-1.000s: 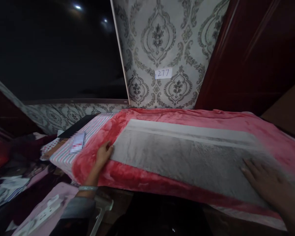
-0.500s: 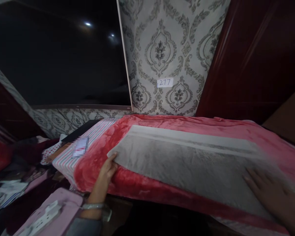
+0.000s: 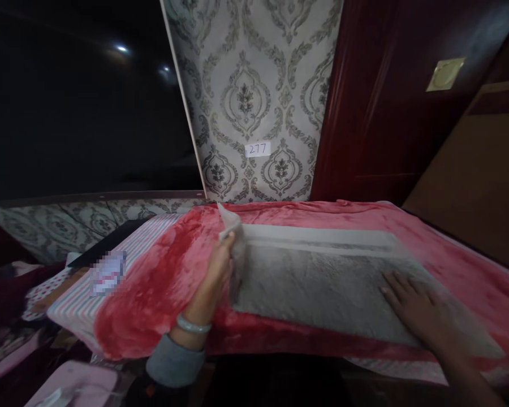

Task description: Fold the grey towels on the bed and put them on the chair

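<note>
Fingers of the left hand are pinching the left end of a grey cloth, closing on its edge while a loose pale corner is standing up above them. Compared with half a second ago, that end is no longer lying almost flat; it is rising and bending inward toward the right, so the work seems to be shifting from taking hold of the edge to lifting it. Meanwhile the right hand is still resting palm down on the cloth's right part, its fingers slightly spread and gripping nothing, and is probably steadying that side. Most of the cloth is lying flat on a red blanket, with its pale band running along the far side. Striped fabric is showing beyond the blanket's left edge.
</note>
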